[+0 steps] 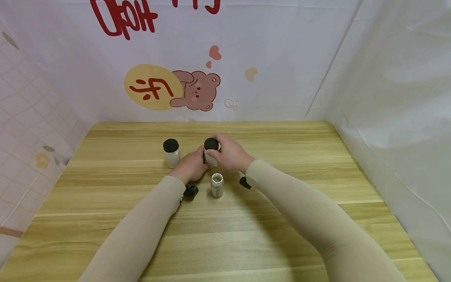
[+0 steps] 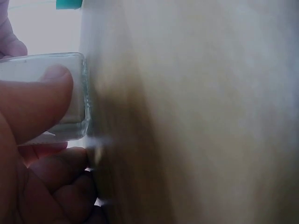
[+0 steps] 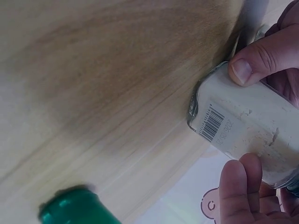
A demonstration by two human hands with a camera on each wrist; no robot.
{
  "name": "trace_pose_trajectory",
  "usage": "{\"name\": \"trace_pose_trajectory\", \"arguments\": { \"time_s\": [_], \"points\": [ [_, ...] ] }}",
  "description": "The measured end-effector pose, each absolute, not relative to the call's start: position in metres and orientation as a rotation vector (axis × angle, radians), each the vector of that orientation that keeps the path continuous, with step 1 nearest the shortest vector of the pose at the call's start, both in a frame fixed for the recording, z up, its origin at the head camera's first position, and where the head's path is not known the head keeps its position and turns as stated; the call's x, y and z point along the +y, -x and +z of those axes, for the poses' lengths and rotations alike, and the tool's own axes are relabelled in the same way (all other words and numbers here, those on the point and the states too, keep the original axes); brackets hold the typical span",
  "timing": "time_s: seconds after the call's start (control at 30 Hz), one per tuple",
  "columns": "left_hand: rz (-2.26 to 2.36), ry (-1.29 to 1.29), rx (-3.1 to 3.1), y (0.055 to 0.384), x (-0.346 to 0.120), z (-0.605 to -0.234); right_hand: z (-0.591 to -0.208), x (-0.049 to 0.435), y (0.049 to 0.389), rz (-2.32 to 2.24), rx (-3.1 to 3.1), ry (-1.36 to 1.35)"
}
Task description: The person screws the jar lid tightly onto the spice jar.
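Note:
A square-sided glass jar [image 1: 211, 159] of pale powder with a black lid [image 1: 211, 143] stands upright between my two hands. My left hand [image 1: 192, 166] grips its lower part; in the left wrist view the thumb [image 2: 46, 95] lies across the glass near the base. My right hand [image 1: 231, 152] holds the upper part, with its thumb in front near the lid. A barcode label [image 3: 214, 123] shows on the jar in the right wrist view. Whether the base touches the table cannot be told.
Another black-lidded jar [image 1: 172, 156] of white contents stands left of my left hand. Nearer me is a small open glass jar [image 1: 216, 186]. Dark objects [image 1: 191, 191] lie by both wrists. A green cap-like thing [image 3: 77, 207] shows in the right wrist view. The wooden table [image 1: 225, 239] meets hanging cloth behind.

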State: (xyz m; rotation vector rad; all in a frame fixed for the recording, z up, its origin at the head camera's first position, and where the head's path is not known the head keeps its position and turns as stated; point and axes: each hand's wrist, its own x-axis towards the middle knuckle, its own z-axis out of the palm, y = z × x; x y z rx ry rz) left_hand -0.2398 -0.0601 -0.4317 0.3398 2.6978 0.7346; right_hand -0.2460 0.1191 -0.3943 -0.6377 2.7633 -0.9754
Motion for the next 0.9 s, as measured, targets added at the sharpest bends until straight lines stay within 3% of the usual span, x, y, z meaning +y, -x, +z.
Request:
{"name": "trace_pose_trajectory", "arguments": {
  "time_s": [0.9],
  "points": [
    [0.687, -0.379, 2.671, 0.2301, -0.0628, -0.43, -0.3903, 0.1223, 0.2427, -0.895, 2.748, 0.653]
  ]
}}
